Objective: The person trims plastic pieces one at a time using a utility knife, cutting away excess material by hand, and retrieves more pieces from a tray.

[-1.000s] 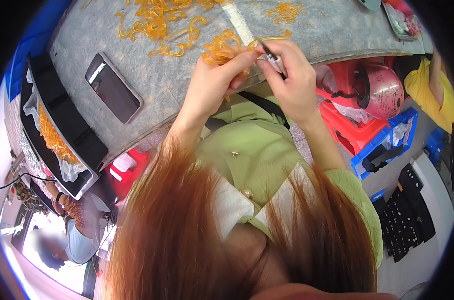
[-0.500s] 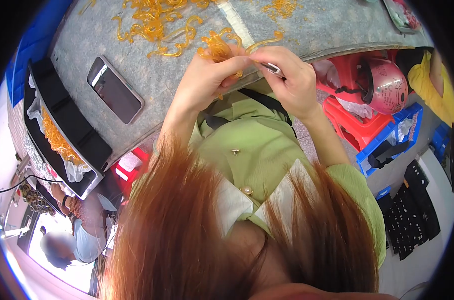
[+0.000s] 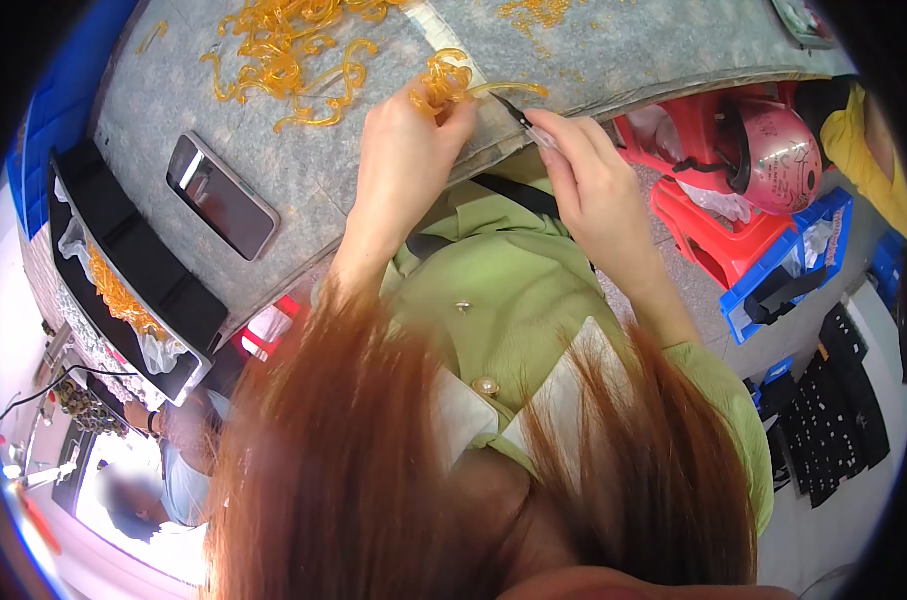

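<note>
Over the table's front edge, my left hand (image 3: 410, 145) is closed on a bunch of curled amber pieces (image 3: 443, 82), from which one long strand reaches to the right. My right hand (image 3: 591, 175) pinches a small knife (image 3: 514, 111) with a dark pointed blade and a pale handle. The blade tip points up and left, just below the strand. More amber curls (image 3: 345, 82) lie heaped on the grey table (image 3: 393, 60) beyond my left hand, and small amber bits (image 3: 538, 12) are scattered at the back.
A phone (image 3: 221, 197) lies on the table at the left, beside a black tray (image 3: 138, 240) with bagged amber pieces. To the right are a pink helmet (image 3: 778, 155), a red stool (image 3: 718, 235) and a blue crate (image 3: 743, 318). People are partly visible at lower left and upper right.
My hands have moved apart, and my right hand has shifted down and away from the bunch. The knife's blade now shows clearly. The whole view has shifted slightly.
</note>
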Demonstrator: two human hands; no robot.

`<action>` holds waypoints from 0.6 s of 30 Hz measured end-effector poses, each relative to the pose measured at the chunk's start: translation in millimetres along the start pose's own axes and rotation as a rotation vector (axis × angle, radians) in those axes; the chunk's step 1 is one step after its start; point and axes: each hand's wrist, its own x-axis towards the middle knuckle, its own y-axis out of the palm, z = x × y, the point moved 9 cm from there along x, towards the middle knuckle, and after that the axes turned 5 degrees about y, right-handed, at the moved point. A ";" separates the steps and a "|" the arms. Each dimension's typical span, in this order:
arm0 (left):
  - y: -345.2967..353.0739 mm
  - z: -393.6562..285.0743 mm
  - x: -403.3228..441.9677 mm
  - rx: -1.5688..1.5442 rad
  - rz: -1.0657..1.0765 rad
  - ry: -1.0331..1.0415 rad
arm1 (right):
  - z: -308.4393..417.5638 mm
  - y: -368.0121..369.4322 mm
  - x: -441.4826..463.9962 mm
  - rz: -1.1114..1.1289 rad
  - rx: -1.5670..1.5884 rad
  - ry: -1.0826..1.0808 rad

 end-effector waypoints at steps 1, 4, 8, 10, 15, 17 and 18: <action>-0.3 -0.2 -0.3 0.002 0.001 -0.008 | 0.9 1.5 1.4 -0.014 0.001 -0.006; 1.3 2.6 -2.7 0.022 -0.012 -0.012 | 1.6 6.2 2.2 -0.012 -0.012 -0.008; 1.2 -1.1 -4.5 0.044 -0.026 -0.043 | 2.5 11.3 1.0 -0.002 -0.035 -0.027; 0.5 -1.2 -5.2 0.036 -0.036 -0.044 | 3.4 12.2 1.2 -0.007 -0.046 -0.033; 0.4 -2.9 -5.0 0.014 -0.030 -0.025 | 8.3 10.3 0.5 -0.035 -0.078 -0.046; 0.7 -2.3 -5.2 0.001 -0.030 -0.025 | 8.4 10.5 0.5 -0.032 -0.082 -0.047; 0.8 -2.1 -5.3 -0.002 -0.033 -0.026 | 7.6 11.3 1.0 -0.028 -0.088 -0.046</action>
